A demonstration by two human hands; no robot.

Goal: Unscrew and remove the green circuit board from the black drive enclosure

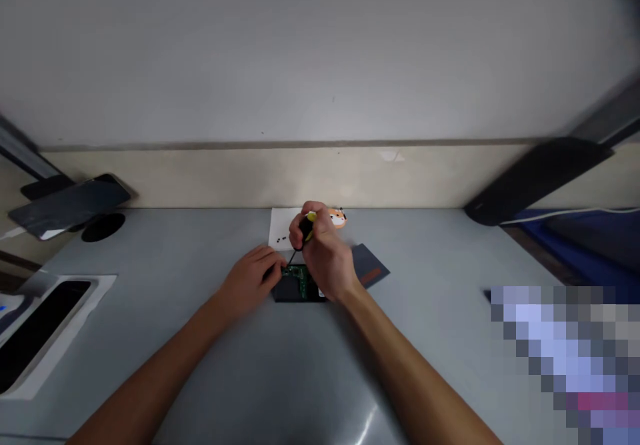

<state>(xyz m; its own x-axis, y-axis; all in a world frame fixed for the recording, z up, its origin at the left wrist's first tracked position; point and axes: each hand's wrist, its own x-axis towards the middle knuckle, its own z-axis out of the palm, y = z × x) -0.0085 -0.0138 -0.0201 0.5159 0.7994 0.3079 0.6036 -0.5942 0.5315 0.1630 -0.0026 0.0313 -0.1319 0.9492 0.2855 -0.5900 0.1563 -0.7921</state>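
My right hand [327, 255] is closed around the black and yellow handle of a screwdriver [307, 227]. Its thin shaft slants down to the left and meets the upper left corner of a flat black device with a bare green circuit board [301, 283]. My left hand [256, 273] grips that same corner, fingertips pressed together close to the screwdriver tip. Part of the device's right side is hidden under my right hand. Beside it lies a dark flat panel [371, 266] with a reddish-brown strip. Behind, several tiny dark screws [281, 239] rest on a white sheet [278, 221].
An orange and white animal-face cutout [338, 218] lies at the back. To the left are a tilted phone [70, 205] on a stand and a black-screened device [45, 331] on white paper. A long black object [535, 179] with a white cable stands back right. A pixelated patch covers the lower right.
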